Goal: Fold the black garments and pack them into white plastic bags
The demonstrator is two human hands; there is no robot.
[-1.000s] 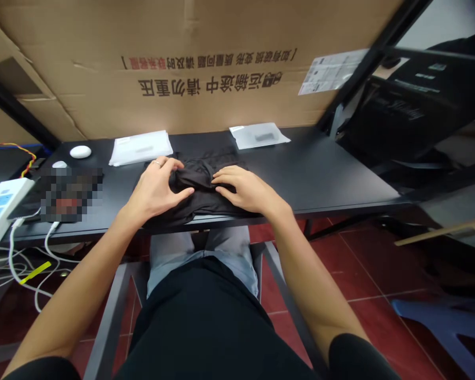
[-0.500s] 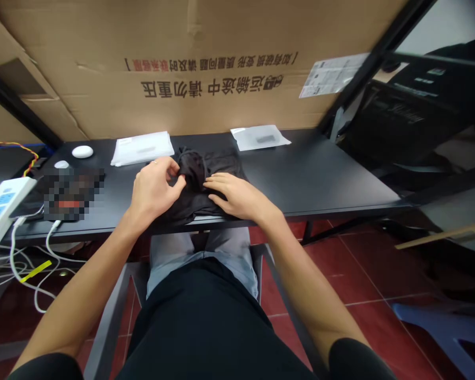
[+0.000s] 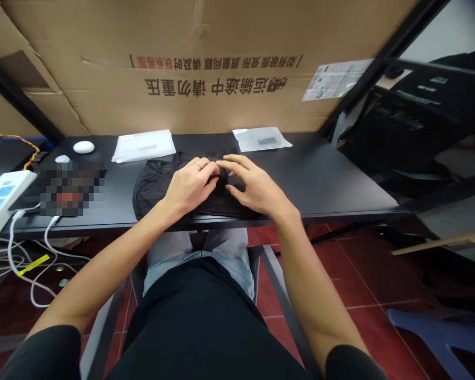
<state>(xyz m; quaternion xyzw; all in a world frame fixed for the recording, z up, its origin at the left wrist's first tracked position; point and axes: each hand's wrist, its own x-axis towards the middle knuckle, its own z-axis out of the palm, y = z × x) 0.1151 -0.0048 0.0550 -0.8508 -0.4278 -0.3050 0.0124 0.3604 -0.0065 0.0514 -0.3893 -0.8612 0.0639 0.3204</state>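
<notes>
A black garment (image 3: 152,184) lies spread on the black table (image 3: 320,182) right in front of me. My left hand (image 3: 190,184), with a ring on one finger, rests on its middle and pinches the fabric. My right hand (image 3: 253,184) is beside it, fingertips meeting the left hand's at the top of the cloth. Both hands hold the same fold of the garment. The part of the cloth under my palms is hidden.
Two clear plastic bags lie at the table's back, one at left (image 3: 142,145) and one at right (image 3: 261,138). A white round object (image 3: 83,146) and a power strip (image 3: 2,198) with cables sit at left. A large cardboard box (image 3: 206,63) stands behind.
My left hand has moved right across the garment to meet my right hand. The bunched cloth is now spread flatter, with a rounded part lying open at left.
</notes>
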